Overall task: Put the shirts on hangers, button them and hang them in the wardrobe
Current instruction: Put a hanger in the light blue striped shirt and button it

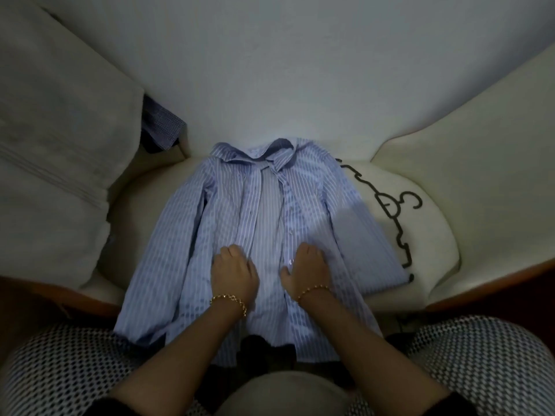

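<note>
Well, the shirt (270, 205) is pale blue with thin white stripes, long-sleeved and a little creased. It lies face up on the cream seat (426, 235) with its collar at the far end, against the seat back. Its hem spills over the front edge of the seat towards the person's knees. The front is unbuttoned, so the two front edges part in a narrow strip down the middle and the inside of the back shows between them. Each sleeve lies straight down along its own side of the body.

Both hands rest on the lower half of the shirt, one on each side of that opening. The left hand (234, 268) sits on the left front panel with its fingers clenched down into the cloth at the edge, gripping it. The right hand (306, 265) does the same on the right front panel, fingers curled into the fabric and thumb lying out towards the gap. A small bright spot by that thumb may be a button (too small to be sure). Each wrist wears a gold bracelet (228, 300).

A black hanger (387, 205) lies on the seat just beside the shirt's right sleeve, its hook turned away from the shirt. To the left stands a pale cushion (60, 130), and a dark checked cloth (162, 124) pokes out from behind it.
</note>
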